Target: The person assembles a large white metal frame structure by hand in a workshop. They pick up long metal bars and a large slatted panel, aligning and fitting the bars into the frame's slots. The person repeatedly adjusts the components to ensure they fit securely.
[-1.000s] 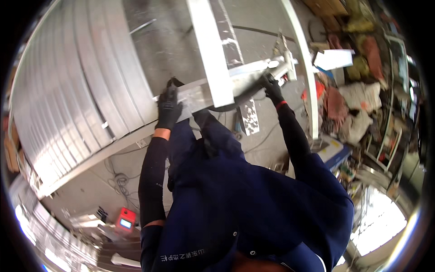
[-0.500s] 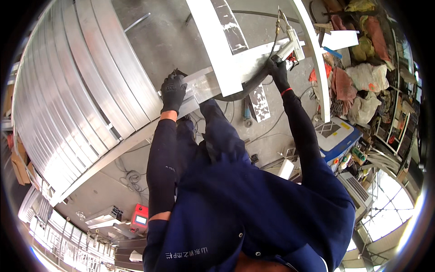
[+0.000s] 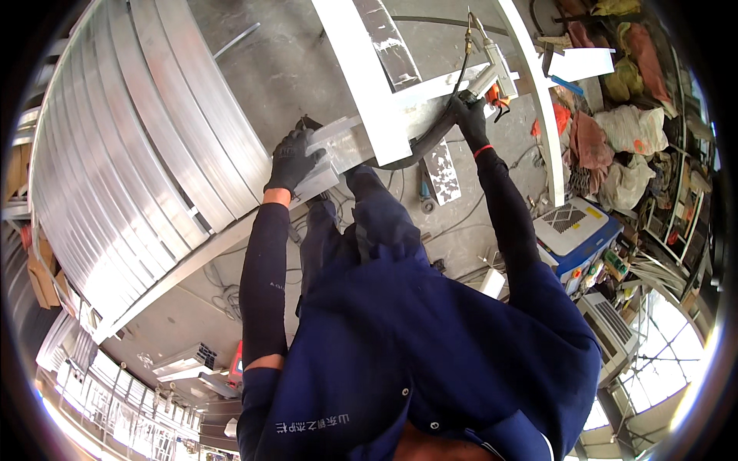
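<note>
Head view, silvery tool [image 3: 501, 69] — orange part [image 3: 493, 94], black hose [image 3: 437, 135], in right hand [image 3: 470, 121]

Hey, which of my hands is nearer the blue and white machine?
Right. In the picture, the right hand, gripping the torch, is above and left of the machine; the left hand is farther left, at the end of the metal beam.
</note>
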`<state>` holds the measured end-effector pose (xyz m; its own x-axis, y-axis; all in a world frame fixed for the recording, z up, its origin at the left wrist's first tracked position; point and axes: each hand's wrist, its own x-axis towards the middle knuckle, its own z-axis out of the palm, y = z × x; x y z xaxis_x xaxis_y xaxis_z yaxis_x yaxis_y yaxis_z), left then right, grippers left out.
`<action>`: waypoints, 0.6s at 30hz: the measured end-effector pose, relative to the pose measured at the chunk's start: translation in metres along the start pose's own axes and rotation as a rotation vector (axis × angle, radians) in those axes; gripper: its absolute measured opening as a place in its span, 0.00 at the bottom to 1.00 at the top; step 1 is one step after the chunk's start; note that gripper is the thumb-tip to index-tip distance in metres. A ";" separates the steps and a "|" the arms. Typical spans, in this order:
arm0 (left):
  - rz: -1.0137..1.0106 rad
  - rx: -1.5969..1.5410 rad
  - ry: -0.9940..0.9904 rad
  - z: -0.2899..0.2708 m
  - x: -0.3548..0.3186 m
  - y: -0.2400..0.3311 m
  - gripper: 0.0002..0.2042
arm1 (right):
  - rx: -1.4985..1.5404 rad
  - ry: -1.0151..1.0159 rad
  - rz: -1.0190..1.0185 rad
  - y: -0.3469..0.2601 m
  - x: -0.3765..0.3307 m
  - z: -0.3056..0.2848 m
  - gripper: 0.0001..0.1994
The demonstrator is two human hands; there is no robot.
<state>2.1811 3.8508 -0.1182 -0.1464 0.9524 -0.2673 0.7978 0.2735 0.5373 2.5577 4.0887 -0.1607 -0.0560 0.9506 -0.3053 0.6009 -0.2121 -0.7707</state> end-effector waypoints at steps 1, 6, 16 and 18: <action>0.030 0.009 0.012 0.001 -0.003 0.000 0.30 | -0.043 0.011 -0.008 -0.006 -0.002 -0.001 0.29; 0.083 0.103 0.018 0.000 -0.002 0.004 0.42 | -0.174 0.028 -0.011 -0.037 -0.002 0.009 0.30; -0.047 0.205 0.021 0.014 0.016 -0.005 0.10 | -0.176 0.038 0.036 -0.064 -0.027 -0.005 0.32; -0.026 0.243 0.022 0.015 0.015 -0.005 0.09 | -0.204 0.075 -0.010 -0.078 -0.037 -0.012 0.30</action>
<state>2.1836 3.8618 -0.1373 -0.1798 0.9489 -0.2595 0.9105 0.2604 0.3213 2.5221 4.0731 -0.0825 -0.0078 0.9682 -0.2501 0.7499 -0.1598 -0.6419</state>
